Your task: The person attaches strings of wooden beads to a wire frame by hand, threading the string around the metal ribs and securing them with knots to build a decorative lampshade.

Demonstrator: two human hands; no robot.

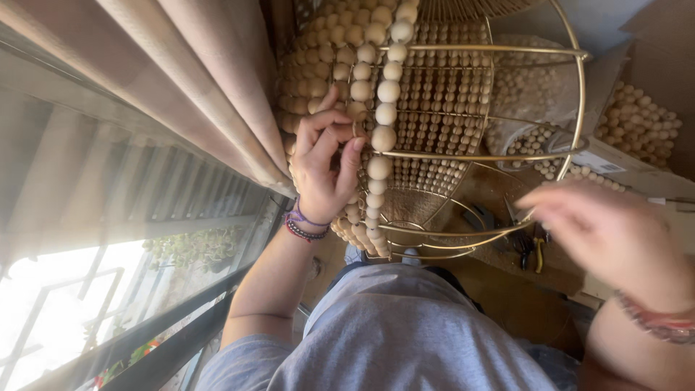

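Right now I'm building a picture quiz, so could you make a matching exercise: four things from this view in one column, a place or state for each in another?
Things:
1. left hand
2. right hand
3. loose wooden beads
4. pliers

Places or states:
A. blurred, beside the gold wire frame
B. piled in a cardboard box
C. pinching a bead strand on the frame
D. lying below the frame's lower rings

Pairs: 1-C, 2-A, 3-B, 4-D

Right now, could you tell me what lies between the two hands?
In the head view, strands of wooden beads and the gold wire frame lie between the left hand and the blurred right hand.
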